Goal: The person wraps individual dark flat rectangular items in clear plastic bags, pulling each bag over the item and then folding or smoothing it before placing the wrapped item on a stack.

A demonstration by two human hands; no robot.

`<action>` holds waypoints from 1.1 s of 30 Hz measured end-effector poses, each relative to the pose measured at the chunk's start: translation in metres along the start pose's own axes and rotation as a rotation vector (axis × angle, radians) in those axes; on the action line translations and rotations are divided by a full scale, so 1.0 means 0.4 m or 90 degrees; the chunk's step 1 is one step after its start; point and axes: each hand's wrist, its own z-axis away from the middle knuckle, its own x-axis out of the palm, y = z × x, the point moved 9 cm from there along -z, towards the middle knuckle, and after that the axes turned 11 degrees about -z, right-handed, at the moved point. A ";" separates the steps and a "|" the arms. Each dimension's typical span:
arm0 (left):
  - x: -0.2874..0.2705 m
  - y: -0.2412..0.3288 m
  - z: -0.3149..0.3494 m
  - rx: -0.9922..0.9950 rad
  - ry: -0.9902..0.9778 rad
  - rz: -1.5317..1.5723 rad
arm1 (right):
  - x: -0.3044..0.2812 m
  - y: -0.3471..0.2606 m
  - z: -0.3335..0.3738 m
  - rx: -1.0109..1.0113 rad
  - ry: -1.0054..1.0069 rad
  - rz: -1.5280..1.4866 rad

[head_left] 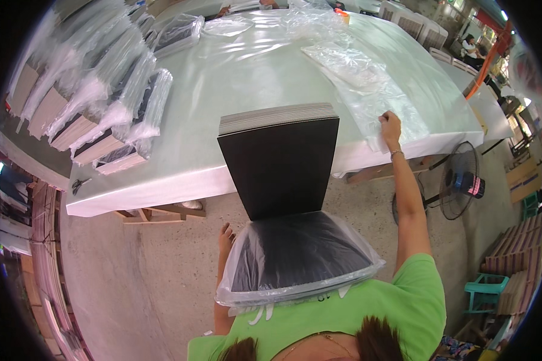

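A thick stack of black-faced boards (280, 165) with pale layered edges leans between the table edge and my body. Its lower end sits inside a transparent plastic bag (304, 295) against my green shirt. My right hand (391, 129) reaches out over the table, its fingers pinched at the near end of a flat pile of transparent plastic bags (361, 81). Low beside the stack, my left hand (225, 237) has its fingers slightly apart and appears to hold nothing; the stack and bag hide part of that arm.
Several bagged board stacks (111, 117) lie in rows at the table's left. Scissors (80, 185) rest near the left corner of the pale-covered table (247, 72). A standing fan (461, 182) is on the right, beyond it a green stool (485, 292). Another person's hand (224, 11) shows at the far edge.
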 end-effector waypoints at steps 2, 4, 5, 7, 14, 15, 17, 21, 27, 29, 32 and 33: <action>-0.037 -0.030 0.006 -0.002 0.027 0.061 | -0.014 0.023 -0.012 0.045 0.064 -0.047; -0.075 -0.064 0.006 -0.028 0.054 0.061 | -0.020 0.032 -0.016 0.085 0.095 -0.095; -0.094 -0.081 0.004 -0.041 0.067 0.061 | 0.000 0.014 -0.016 0.067 0.037 -0.128; -0.112 -0.120 -0.008 -0.067 0.047 0.032 | 0.029 -0.041 0.012 0.005 -0.027 0.008; -0.122 -0.183 -0.057 -0.028 0.004 0.026 | 0.006 0.068 -0.034 0.058 0.048 -0.098; -0.118 -0.184 -0.054 -0.025 0.001 0.021 | -0.006 0.075 -0.036 0.088 0.080 -0.107; -0.130 -0.184 -0.044 -0.027 0.009 0.019 | -0.005 0.069 -0.042 0.138 0.100 -0.126; -0.136 -0.153 -0.008 -0.029 0.028 0.014 | 0.036 -0.006 -0.038 0.155 0.024 -0.027; -0.132 -0.017 0.038 0.010 0.081 0.090 | 0.080 -0.059 -0.042 0.027 -0.007 0.127; -0.117 0.070 0.045 0.033 0.086 0.192 | 0.075 0.036 -0.127 0.054 0.004 -0.043; -0.103 0.260 0.066 0.168 0.119 0.174 | 0.019 0.040 -0.193 -0.047 0.038 -0.286; -0.139 0.326 0.121 0.228 0.164 0.187 | 0.059 -0.057 -0.183 -0.015 0.030 -0.219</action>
